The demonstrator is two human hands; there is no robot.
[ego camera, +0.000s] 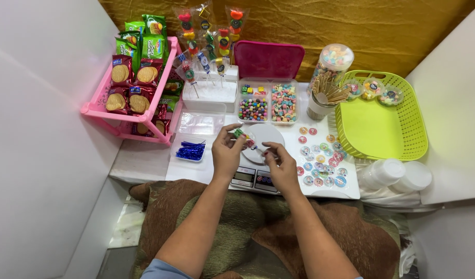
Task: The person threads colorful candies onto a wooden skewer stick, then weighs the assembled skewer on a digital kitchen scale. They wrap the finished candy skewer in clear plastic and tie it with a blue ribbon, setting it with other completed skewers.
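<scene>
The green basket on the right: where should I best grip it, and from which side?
Grip the green basket by its near right rim, coming from the right. That rim is bare and raised, with open wall slots for the fingers. The far end holds small tubs, and the left side is crowded by stickers.

Glossy plastic basket, wooden sticks, shiny foil biscuit packets, matt cloth.

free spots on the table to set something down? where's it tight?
Best: the bare floor of the green basket, only three small candy cups sit along its back edge. Also the strip of white tabletop left of the blue twist-tie tray, below the pink rack. Tight: around the scale, where both hands work, and the round stickers beside it.
</scene>
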